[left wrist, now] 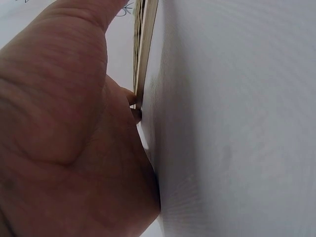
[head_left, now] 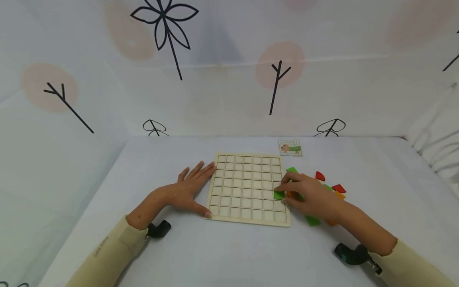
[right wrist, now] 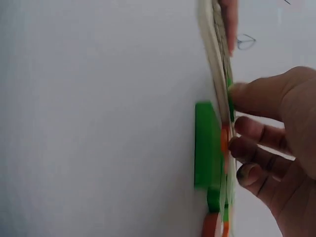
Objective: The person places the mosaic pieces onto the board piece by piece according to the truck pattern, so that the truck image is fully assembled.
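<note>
"Where's the green piece (head_left: 279,195)?"

"On the grid board (head_left: 247,185), just past three o'clock from its centre, pinched by the right hand (head_left: 310,195)."

"And the left hand (head_left: 187,193)?"

"Fingers spread along the nine o'clock edge; that should steady things."

"Any advice?"

"I'd align the piece with the grid lines, then press evenly."

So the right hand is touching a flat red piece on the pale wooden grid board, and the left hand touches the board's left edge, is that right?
Not quite: the head view shows the right hand touching a flat green piece, not a red one, on the pale wooden grid board. The left hand does touch the board's left edge.
</note>
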Tool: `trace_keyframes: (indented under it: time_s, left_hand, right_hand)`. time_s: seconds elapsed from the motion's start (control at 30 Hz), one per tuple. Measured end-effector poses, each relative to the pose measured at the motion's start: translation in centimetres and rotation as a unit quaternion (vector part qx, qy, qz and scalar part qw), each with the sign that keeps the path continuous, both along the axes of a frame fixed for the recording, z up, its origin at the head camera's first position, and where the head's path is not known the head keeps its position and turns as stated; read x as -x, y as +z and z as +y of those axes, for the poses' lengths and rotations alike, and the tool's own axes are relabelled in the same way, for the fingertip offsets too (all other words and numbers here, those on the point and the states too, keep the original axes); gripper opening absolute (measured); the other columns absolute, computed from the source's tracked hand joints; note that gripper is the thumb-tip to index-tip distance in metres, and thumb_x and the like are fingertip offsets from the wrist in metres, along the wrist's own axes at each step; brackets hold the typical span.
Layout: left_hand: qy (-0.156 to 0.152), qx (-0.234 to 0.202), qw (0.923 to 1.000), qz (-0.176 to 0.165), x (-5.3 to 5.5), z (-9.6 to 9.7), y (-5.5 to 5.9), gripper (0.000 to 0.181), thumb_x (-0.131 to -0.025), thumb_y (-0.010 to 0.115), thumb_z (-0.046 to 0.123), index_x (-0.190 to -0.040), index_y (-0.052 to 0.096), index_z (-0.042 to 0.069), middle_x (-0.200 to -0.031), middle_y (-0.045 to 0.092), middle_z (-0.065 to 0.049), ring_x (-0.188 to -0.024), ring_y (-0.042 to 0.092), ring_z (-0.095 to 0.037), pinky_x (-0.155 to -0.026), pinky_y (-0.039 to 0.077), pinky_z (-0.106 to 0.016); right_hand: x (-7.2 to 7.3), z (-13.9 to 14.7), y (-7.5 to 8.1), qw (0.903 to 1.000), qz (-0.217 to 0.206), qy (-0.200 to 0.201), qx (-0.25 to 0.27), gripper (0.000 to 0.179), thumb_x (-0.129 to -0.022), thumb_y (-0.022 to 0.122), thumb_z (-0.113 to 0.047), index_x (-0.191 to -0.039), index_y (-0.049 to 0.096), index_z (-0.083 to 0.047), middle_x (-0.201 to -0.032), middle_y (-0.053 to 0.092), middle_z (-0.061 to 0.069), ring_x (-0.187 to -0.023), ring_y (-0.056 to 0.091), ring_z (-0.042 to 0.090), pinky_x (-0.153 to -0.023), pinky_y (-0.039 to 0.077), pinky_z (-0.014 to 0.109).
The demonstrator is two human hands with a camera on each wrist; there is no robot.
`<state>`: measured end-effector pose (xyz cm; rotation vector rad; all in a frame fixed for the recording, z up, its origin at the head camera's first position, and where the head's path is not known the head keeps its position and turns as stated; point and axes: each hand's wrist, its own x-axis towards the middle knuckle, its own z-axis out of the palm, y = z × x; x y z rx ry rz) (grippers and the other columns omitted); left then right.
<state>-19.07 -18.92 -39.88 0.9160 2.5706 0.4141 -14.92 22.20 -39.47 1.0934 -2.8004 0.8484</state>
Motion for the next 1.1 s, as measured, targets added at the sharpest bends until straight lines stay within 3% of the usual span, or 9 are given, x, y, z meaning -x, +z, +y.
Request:
trace_keyframes:
  time_s: [0.1,0.27,0.5,0.63,0.87,1.1]
  left_hand:
    - [-0.002,-0.005,1.0000,0.001,0.1,0.1,-0.1,0.136,-0.079,0.082,0.072,-0.172,-0.001,0.018,-0.179,-0.009,0.002,-0.163,-0.017,-0.033,-0.123,-0.007,-0.070]
    - [0.000,-0.005,1.0000,0.001,0.1,0.1,-0.2,0.136,-0.079,0.082,0.073,-0.173,0.000,0.018,-0.179,-0.009,0.003,-0.164,-0.016,-0.033,-0.124,-0.006,-0.070]
    - [-0.003,-0.011,0.9999,0.002,0.0,0.0,-0.2,0.135,-0.079,0.083,0.070,-0.173,0.002,0.017,-0.180,-0.007,0.001,-0.164,-0.015,-0.034,-0.123,-0.006,-0.071]
    - [-0.003,-0.009,0.9999,0.005,0.1,0.1,-0.1,0.135,-0.079,0.083,0.071,-0.173,0.001,0.018,-0.180,-0.007,0.002,-0.164,-0.015,-0.033,-0.123,-0.006,-0.071]
    - [0.000,-0.013,0.9999,0.003,-0.1,0.1,0.0,0.135,-0.079,0.084,0.069,-0.173,0.001,0.016,-0.180,-0.007,0.001,-0.164,-0.015,-0.034,-0.123,-0.006,-0.071]
    - [-0.001,-0.011,0.9999,0.002,-0.1,0.1,0.0,0.135,-0.079,0.084,0.068,-0.172,0.002,0.016,-0.180,-0.007,0.000,-0.164,-0.015,-0.034,-0.123,-0.006,-0.071]
  right_hand:
    - [-0.3,-0.5,-0.3,0.9999,0.010,-0.008,-0.007,0.028,-0.091,0.085,-0.009,-0.119,0.082,-0.013,-0.111,0.062,-0.008,-0.075,0.052,-0.004,-0.066,0.049,0.020]
    - [0.2,0.3,0.1,0.9993,-0.014,-0.035,0.001,0.024,-0.093,0.083,-0.009,-0.116,0.080,-0.014,-0.107,0.065,-0.008,-0.081,0.057,0.003,-0.069,0.052,0.023]
    - [1.8,3.9,0.6,0.9910,-0.040,-0.118,-0.048,0.015,-0.091,0.084,-0.008,-0.105,0.080,-0.011,-0.094,0.067,-0.008,-0.082,0.058,0.010,-0.071,0.053,0.025]
    - [2.1,4.8,0.5,0.9898,-0.060,-0.117,-0.055,0.021,-0.089,0.086,-0.012,-0.109,0.080,-0.010,-0.091,0.064,-0.007,-0.079,0.056,0.013,-0.068,0.050,0.024]
    - [1.9,4.1,0.7,0.9900,-0.058,-0.113,-0.062,0.024,-0.088,0.087,-0.012,-0.109,0.075,-0.008,-0.099,0.061,-0.003,-0.084,0.053,0.014,-0.069,0.049,0.025]
    - [1.8,3.8,0.7,0.9857,-0.108,-0.124,-0.037,0.021,-0.091,0.080,-0.004,-0.106,0.068,-0.011,-0.095,0.067,-0.003,-0.084,0.058,0.017,-0.073,0.052,0.026]
